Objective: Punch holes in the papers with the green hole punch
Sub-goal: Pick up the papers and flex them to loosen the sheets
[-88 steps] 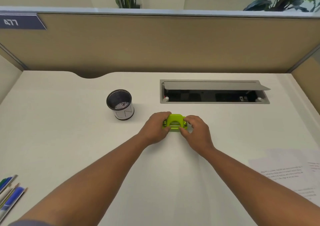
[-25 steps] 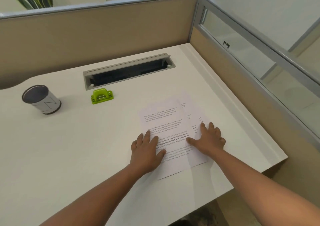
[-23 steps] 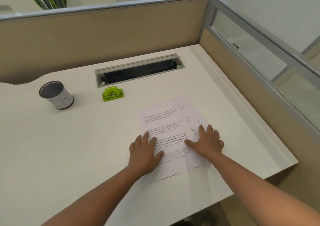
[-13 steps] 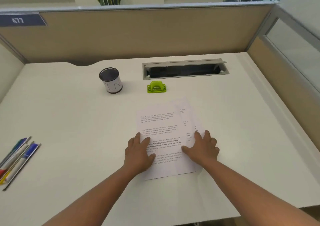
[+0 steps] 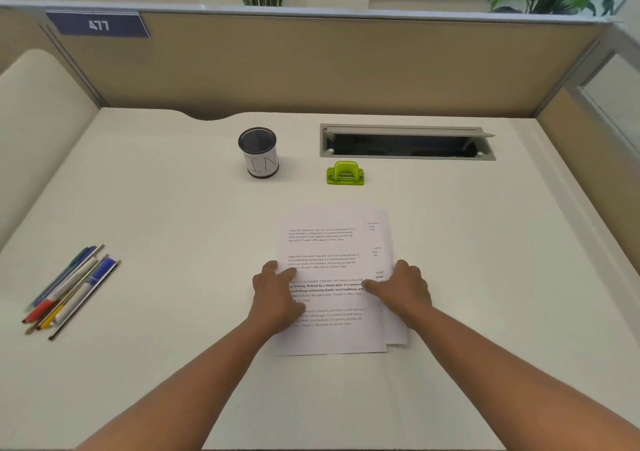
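Note:
A small stack of printed white papers (image 5: pixel 325 243) lies slightly fanned on the white desk, straight in front of me. My left hand (image 5: pixel 275 295) sits on the stack's left edge with its fingers curled. At the right edge my right hand (image 5: pixel 403 288) does the same, thumb on the top sheet. The green hole punch (image 5: pixel 345 173) stands by itself beyond the papers, a short way from their far edge, with no hand on it.
A black mesh cup (image 5: pixel 259 153) marked "IN" stands left of the punch. An open cable slot (image 5: pixel 405 144) is set into the desk behind the punch. Several pens and pencils (image 5: pixel 69 291) lie at the far left. Beige partition walls (image 5: pixel 346 66) close the desk's back and sides.
Both hands left the punch and went to the papers at the right. They have slid the stack to the middle of the desk, and their fingers have gone from flat to curled at its edges.

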A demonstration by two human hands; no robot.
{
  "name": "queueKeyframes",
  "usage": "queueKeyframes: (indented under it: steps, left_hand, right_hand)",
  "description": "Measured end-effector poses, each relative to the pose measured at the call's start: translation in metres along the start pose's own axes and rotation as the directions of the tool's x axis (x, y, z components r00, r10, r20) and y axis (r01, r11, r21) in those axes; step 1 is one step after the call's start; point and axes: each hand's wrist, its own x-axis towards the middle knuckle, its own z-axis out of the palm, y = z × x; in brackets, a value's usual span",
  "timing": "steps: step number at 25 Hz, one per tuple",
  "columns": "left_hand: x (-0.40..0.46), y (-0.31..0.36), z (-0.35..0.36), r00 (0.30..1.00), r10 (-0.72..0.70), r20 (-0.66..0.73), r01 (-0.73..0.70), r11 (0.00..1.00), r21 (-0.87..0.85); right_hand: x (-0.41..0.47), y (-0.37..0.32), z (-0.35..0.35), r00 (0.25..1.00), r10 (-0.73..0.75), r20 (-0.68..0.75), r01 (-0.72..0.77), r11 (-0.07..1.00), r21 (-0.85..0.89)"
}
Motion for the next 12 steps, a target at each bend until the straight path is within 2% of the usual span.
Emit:
queueKeyframes:
  steps: [2, 5, 8, 10, 12]
  left_hand:
    - [0.000, 0.000, -0.001, 1.000, 0.002, 0.004, -0.002, 1.000, 0.008]
    - [0.000, 0.001, -0.001, 1.000, 0.005, 0.006, -0.005, 1.000, 0.009]
    - [-0.001, 0.000, -0.001, 1.000, 0.008, 0.002, -0.009, 1.000, 0.011]
    - [-0.001, 0.000, -0.002, 1.000, 0.014, 0.001, -0.014, 1.000, 0.013]
    - [-0.001, -0.001, -0.002, 1.000, 0.022, -0.001, -0.022, 1.000, 0.017]
  right_hand:
    - [0.000, -0.002, 0.000, 0.997, 0.002, 0.071, -0.015, 0.982, 0.189]
    - [-0.002, -0.003, 0.001, 0.992, -0.003, 0.129, -0.054, 0.898, 0.437]
    - [-0.001, -0.006, -0.005, 0.985, -0.056, 0.162, -0.065, 0.751, 0.658]
    - [0.003, -0.007, -0.009, 0.981, -0.041, 0.188, -0.116, 0.654, 0.747]
    - [0.008, -0.007, -0.014, 0.976, -0.013, 0.218, -0.157, 0.650, 0.743]
